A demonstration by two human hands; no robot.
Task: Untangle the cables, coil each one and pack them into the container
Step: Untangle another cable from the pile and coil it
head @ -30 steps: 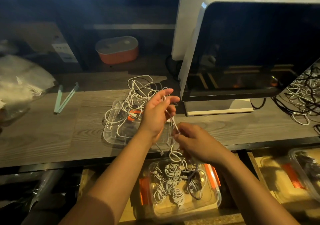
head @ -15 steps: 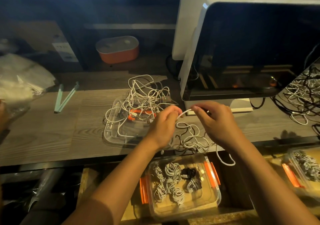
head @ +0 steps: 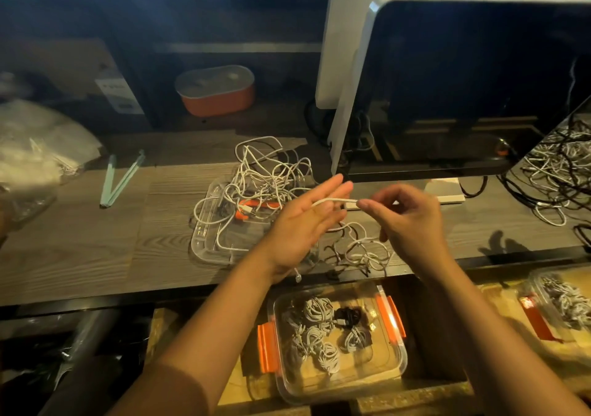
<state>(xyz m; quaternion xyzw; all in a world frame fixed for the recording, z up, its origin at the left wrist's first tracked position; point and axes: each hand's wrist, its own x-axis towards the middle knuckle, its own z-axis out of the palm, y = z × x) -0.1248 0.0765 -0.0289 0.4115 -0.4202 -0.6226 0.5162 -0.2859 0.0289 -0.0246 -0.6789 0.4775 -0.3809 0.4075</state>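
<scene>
Two hands over the desk [head: 80,255] front edge. Left hand [head: 297,227]: fingers straight and close together, one white cable [head: 334,200] lying across them. Right hand [head: 412,220]: thumb and index finger pinch that cable's end just beside the left fingertips, other three fingers loosely curled.

We count two cable heaps in front of us. The big tangle [head: 268,172] sits partly on one clear lid [head: 204,243] with orange clips. A smaller loose heap [head: 361,251], white and dark strands, lies under the hands near the edge. A third tangle [head: 556,172] is at far right.

Below the desk, one container [head: 339,383] with two orange latches holds about six white coils plus one black; blur makes the white count shaky. A second container [head: 543,287] is cut off at right, with coils inside.

Also: one monitor [head: 463,80], one orange box [head: 217,96], two pale green sticks [head: 121,179] in a V.
</scene>
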